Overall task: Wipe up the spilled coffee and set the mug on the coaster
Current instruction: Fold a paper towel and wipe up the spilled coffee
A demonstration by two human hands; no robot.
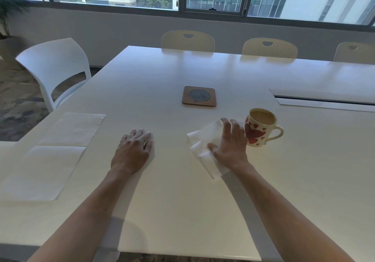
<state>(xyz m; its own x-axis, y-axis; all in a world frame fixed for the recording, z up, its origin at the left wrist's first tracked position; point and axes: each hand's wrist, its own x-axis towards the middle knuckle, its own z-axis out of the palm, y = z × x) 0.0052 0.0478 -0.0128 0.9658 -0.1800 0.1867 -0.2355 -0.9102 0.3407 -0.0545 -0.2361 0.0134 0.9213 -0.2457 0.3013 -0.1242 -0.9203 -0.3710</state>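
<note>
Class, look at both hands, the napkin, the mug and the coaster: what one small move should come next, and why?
Probably sweep the right hand with the napkin once more beside the mug, then lift it. The hand lies flat on the napkin against the mug, the coaster is bare, and any spill is hidden beneath.
</note>
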